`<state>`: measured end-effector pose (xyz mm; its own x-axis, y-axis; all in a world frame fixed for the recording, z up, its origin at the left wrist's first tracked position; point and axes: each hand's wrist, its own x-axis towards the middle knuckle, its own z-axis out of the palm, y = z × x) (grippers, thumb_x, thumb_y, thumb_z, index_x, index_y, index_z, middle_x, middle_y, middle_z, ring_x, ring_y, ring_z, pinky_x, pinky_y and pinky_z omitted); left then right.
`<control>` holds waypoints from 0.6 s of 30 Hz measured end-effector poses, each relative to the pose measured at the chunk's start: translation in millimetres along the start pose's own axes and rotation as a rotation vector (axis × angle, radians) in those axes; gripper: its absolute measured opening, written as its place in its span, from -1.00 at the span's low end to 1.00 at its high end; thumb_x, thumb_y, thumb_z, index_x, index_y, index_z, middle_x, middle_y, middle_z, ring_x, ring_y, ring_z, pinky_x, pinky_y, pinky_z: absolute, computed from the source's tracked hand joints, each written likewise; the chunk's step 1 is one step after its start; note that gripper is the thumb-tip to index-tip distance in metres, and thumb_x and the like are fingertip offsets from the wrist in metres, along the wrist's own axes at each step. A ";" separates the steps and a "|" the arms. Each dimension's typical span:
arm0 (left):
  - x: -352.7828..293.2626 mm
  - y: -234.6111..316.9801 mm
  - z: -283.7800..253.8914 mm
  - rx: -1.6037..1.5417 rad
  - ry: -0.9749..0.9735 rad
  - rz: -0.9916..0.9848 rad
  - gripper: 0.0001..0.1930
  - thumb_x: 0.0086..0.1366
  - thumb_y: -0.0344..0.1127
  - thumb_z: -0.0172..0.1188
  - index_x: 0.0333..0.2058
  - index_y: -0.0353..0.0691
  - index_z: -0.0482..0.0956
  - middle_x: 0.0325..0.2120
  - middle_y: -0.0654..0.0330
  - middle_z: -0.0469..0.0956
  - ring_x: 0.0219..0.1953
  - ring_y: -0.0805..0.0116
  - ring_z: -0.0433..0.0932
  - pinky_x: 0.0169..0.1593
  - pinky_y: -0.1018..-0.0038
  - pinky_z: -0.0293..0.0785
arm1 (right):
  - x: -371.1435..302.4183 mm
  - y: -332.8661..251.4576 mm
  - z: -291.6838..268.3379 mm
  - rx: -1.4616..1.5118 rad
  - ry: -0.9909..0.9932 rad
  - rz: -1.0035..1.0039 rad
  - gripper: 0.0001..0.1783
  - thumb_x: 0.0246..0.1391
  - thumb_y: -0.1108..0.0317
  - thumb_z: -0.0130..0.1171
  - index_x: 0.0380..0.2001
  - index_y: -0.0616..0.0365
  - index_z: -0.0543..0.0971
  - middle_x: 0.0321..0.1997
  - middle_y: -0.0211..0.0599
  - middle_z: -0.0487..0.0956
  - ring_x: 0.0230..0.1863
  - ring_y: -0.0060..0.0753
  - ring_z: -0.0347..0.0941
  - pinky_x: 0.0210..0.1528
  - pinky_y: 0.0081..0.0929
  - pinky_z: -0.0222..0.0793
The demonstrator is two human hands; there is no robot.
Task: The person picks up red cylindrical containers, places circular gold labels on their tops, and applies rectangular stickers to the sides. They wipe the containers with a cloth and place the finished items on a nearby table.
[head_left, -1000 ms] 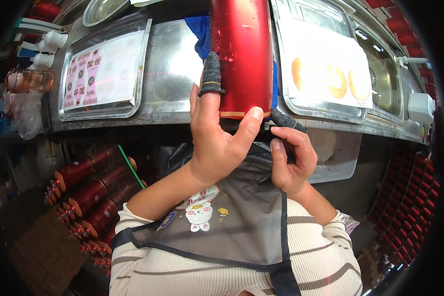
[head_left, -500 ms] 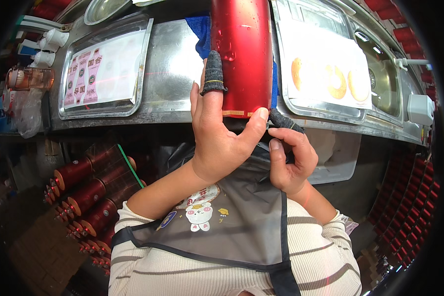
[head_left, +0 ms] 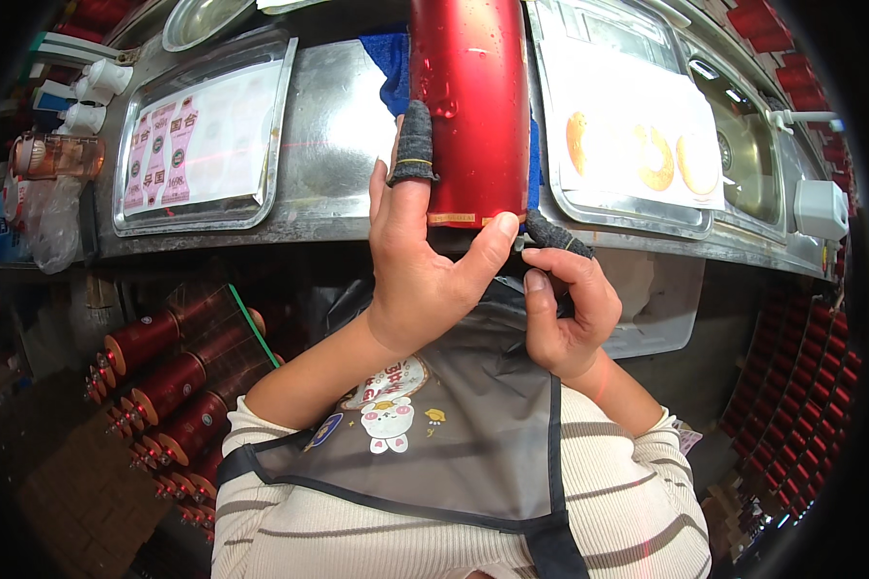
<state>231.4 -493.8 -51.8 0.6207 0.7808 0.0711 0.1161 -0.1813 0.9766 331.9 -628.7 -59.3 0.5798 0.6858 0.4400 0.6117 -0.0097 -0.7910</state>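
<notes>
A glossy red metal cylinder (head_left: 475, 125), beaded with water drops, lies lengthwise before me with its near end at the counter edge. A thin gold strip runs round that end. My left hand (head_left: 427, 261) grips the near end, index finger along its left side and thumb on the lower right edge. Just right of the end, my right hand (head_left: 574, 314) has its thumb and index finger curled close together; whatever they hold is too small to make out. Each hand wears a dark grey cloth finger cot. Under the cylinder is a blue cloth (head_left: 388, 68).
On the left stands a metal tray (head_left: 285, 125) with pink printed labels; on the right, another tray (head_left: 690, 230) holds a sheet with gold round stickers. A sink (head_left: 758, 174) is beyond it. Red cylinders (head_left: 169, 376) are stacked below left and at far right.
My left hand and the cylinder have shifted slightly to the left. My right hand stays nearly in place beside the cylinder's end.
</notes>
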 end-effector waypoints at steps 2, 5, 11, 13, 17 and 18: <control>0.8 -2.2 1.1 -0.018 0.018 0.022 -0.48 0.15 -0.32 0.35 0.06 -0.41 0.46 -0.01 -0.03 0.55 0.06 -0.01 0.40 0.21 0.14 0.29 | -0.6 0.9 -4.3 -0.015 -0.054 -0.026 -0.79 0.02 0.64 0.22 -0.23 0.24 0.65 -0.38 -0.37 0.62 -0.57 -0.64 0.32 -0.49 -0.66 0.23; -0.5 -4.3 -0.6 -0.075 0.026 0.004 -0.49 0.19 -0.33 0.30 0.08 -0.42 0.45 -0.02 -0.04 0.53 0.03 0.06 0.43 0.18 0.20 0.34 | -0.5 1.6 -6.3 -0.035 -0.081 -0.043 -0.81 0.07 0.64 0.21 -0.21 0.27 0.64 -0.36 -0.35 0.61 -0.53 -0.68 0.34 -0.46 -0.69 0.25; 0.4 -18.2 -9.9 -0.317 -0.009 0.091 -0.55 0.30 -0.30 0.17 0.10 -0.43 0.44 -0.05 0.02 0.47 -0.07 0.25 0.48 0.08 0.37 0.40 | 1.9 0.6 -7.0 -0.086 -0.088 -0.093 -0.80 0.03 0.63 0.22 -0.25 0.24 0.66 -0.43 -0.33 0.62 -0.55 -0.54 0.38 -0.45 -0.61 0.29; 1.5 -14.4 -11.2 -0.361 -0.011 0.068 -0.55 0.30 -0.30 0.16 0.10 -0.43 0.45 -0.06 0.03 0.48 -0.07 0.26 0.48 0.08 0.37 0.41 | 3.2 -1.0 -8.0 -0.112 -0.106 -0.122 -0.79 0.00 0.64 0.21 -0.26 0.23 0.67 -0.45 -0.33 0.62 -0.56 -0.48 0.39 -0.45 -0.58 0.30; 1.8 -19.0 -11.6 -0.293 -0.025 0.087 -0.53 0.23 -0.29 0.27 0.06 -0.40 0.48 -0.06 0.03 0.52 -0.06 0.20 0.50 0.09 0.34 0.41 | 7.2 0.1 -7.4 -0.121 -0.098 -0.191 -0.73 -0.14 0.63 0.21 -0.29 0.18 0.69 -0.54 -0.37 0.58 -0.64 -0.41 0.33 -0.52 -0.51 0.25; 1.1 -16.6 -9.4 -0.265 -0.016 0.075 -0.52 0.20 -0.28 0.30 0.05 -0.40 0.48 -0.07 0.03 0.54 -0.06 0.17 0.51 0.09 0.33 0.41 | 8.0 1.9 -6.4 -0.123 -0.084 -0.222 -0.70 -0.19 0.62 0.22 -0.30 0.17 0.70 -0.57 -0.39 0.57 -0.67 -0.41 0.30 -0.56 -0.48 0.22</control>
<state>222.9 -484.3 -66.0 0.6322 0.7614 0.1437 -0.1363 -0.0733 0.9880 341.1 -628.0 -54.6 0.3805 0.7390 0.5560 0.7827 0.0629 -0.6192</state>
